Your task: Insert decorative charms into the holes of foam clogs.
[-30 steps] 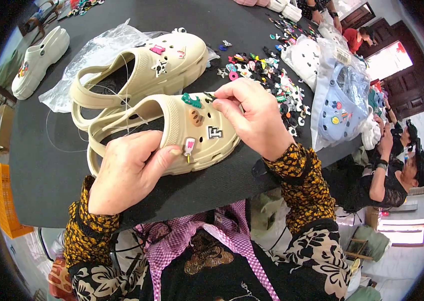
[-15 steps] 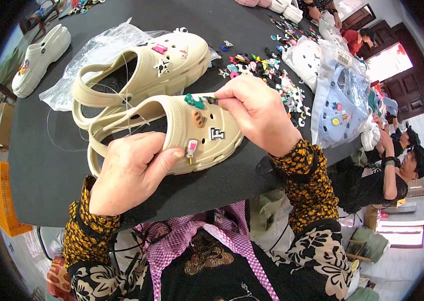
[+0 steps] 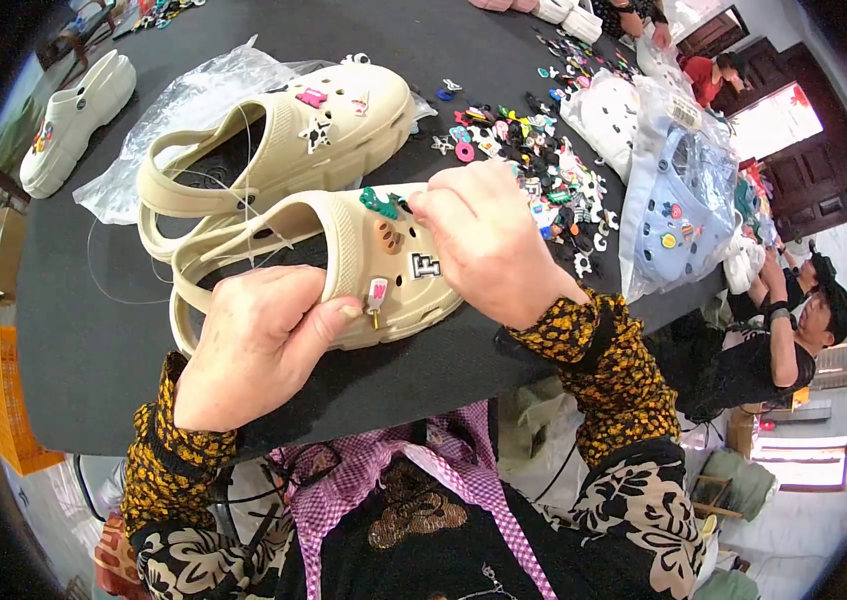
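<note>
A beige clog (image 3: pixel 363 270) was held on the black counter (image 3: pixel 83 330), gripped at its side by the left hand (image 3: pixel 258 345), w/ the right hand (image 3: pixel 488 240) pinched on a small dark charm (image 3: pixel 401 204) at the toe, just beside a green charm (image 3: pixel 377 203), second clog (image 3: pixel 283 140) directly behind.

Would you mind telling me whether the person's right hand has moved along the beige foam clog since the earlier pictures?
Hardly: the right hand stays pinching at the green charm on the near beige foam clog, level with the far clog's toe.
</note>
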### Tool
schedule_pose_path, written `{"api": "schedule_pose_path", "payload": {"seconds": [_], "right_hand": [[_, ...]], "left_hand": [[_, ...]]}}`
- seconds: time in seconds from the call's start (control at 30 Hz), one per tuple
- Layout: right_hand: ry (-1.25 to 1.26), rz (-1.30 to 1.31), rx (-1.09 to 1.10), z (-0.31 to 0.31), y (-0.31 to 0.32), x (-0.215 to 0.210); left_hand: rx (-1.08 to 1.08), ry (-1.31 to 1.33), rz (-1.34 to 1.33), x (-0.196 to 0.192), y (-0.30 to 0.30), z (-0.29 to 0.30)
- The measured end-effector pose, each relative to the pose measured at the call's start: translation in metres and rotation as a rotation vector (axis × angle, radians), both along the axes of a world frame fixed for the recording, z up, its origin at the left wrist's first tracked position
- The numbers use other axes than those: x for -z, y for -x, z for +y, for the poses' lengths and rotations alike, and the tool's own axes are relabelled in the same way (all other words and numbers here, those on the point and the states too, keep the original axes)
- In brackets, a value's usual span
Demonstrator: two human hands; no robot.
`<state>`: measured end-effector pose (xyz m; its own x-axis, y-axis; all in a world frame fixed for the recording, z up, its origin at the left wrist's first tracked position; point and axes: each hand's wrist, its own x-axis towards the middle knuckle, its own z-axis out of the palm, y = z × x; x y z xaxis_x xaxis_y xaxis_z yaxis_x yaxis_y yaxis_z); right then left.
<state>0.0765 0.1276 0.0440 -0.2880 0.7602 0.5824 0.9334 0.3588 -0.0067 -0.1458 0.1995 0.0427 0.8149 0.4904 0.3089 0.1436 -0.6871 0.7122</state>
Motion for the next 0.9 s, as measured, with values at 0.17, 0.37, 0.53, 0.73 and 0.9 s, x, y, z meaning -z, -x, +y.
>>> {"api": "schedule_pose_path", "payload": {"seconds": [0.17, 0.37, 0.53, 0.73, 0.9], "right_hand": [[0.046, 0.147, -0.046, -0.004, -0.002, 0.004], [0.186, 0.125, -0.041, -0.016, -0.002, -0.005], [0.258, 0.069, -0.025, -0.020, -0.002, -0.006], [0.272, 0.023, -0.040, -0.013, -0.003, 0.000], [0.258, -0.006, -0.050, -0.011, -0.003, 0.000]], "left_hand": [[-0.002, 0.015, -0.042, 0.001, -0.002, -0.001], [-0.004, -0.013, -0.022, 0.001, -0.001, 0.001], [0.051, -0.035, -0.055, -0.001, -0.004, 0.001], [0.100, -0.084, -0.065, -0.002, -0.005, 0.002], [0.129, -0.087, -0.047, -0.005, -0.008, 0.002]]}}
